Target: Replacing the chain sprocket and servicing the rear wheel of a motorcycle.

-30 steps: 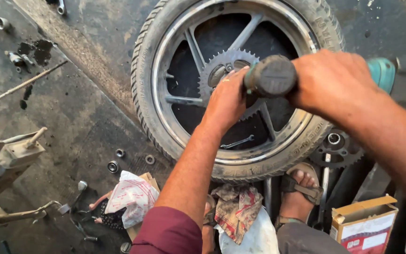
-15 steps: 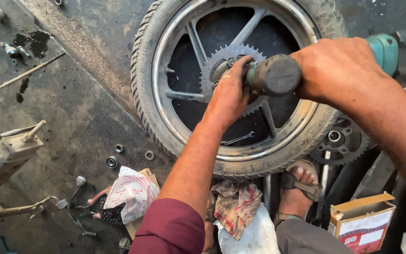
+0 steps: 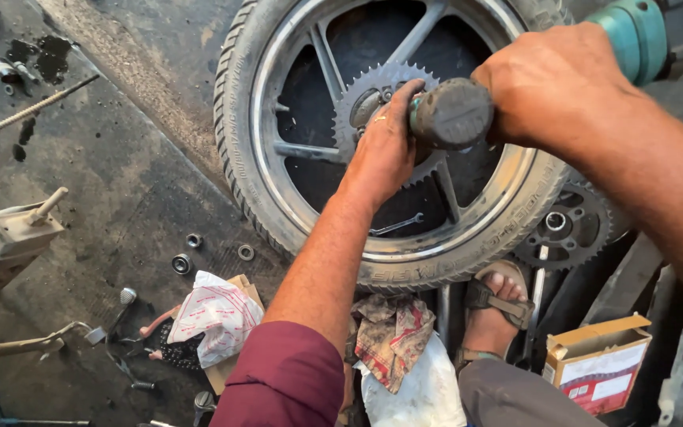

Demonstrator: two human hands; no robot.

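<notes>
A motorcycle wheel [image 3: 294,213] with a black tyre and silver spoked rim lies flat on the oily floor, a toothed sprocket [image 3: 369,91] at its hub. My left hand [image 3: 385,146] rests on the sprocket, fingers curled at the tip of a power tool. My right hand [image 3: 555,83] grips that tool's body, which has a dark round head [image 3: 452,115] pointing down at the hub and a teal rear part [image 3: 634,35]. A spanner [image 3: 397,225] lies inside the rim beneath my left wrist.
A second sprocket [image 3: 567,229] lies right of the wheel. Three bearings [image 3: 211,251] sit on the floor at left, near a white bag [image 3: 215,316] and rags [image 3: 389,332]. A cardboard box [image 3: 598,360] stands bottom right, a sandalled foot [image 3: 496,304] beside it. Metal rods and parts line the left edge.
The view has shifted so the wheel sits higher in frame. My left hand slid further onto the sprocket at the tool's tip; my right hand keeps its grip.
</notes>
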